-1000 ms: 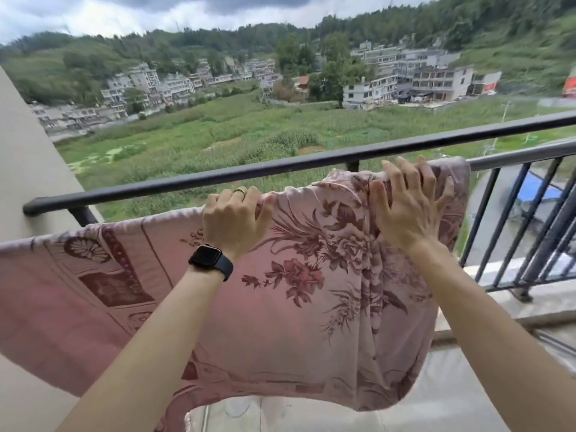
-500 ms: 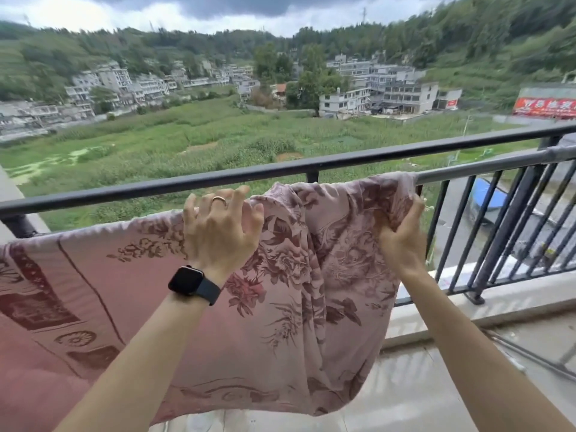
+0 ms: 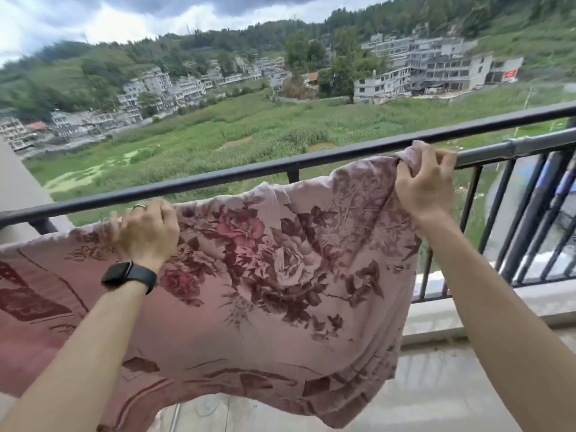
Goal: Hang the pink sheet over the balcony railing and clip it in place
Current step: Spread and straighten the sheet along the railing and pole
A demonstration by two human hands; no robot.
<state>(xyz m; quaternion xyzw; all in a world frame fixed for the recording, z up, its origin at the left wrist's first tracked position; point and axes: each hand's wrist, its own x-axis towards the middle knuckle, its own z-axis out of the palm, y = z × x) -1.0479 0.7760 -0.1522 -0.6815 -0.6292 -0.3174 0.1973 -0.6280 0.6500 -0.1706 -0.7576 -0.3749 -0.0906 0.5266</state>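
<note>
Head view: the pink sheet [image 3: 280,275] hangs along the railing [image 3: 218,181] and drapes down the near side. 2 hands hold its top edge. The left hand [image 3: 146,232], blurred, curls its fingers over the edge. The right hand [image 3: 425,185], farther right, pinches a bunched corner.

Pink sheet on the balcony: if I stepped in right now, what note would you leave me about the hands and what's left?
Left hand: grips the top edge of the pink sheet; the view is blurred.
Right hand: holds the bunched corner up by the railing.
Done: sheet raised to the rail, hanging on the balcony side, top edge sagging between the hands.
Left: drape it over, clip it; no clips in view.
</note>
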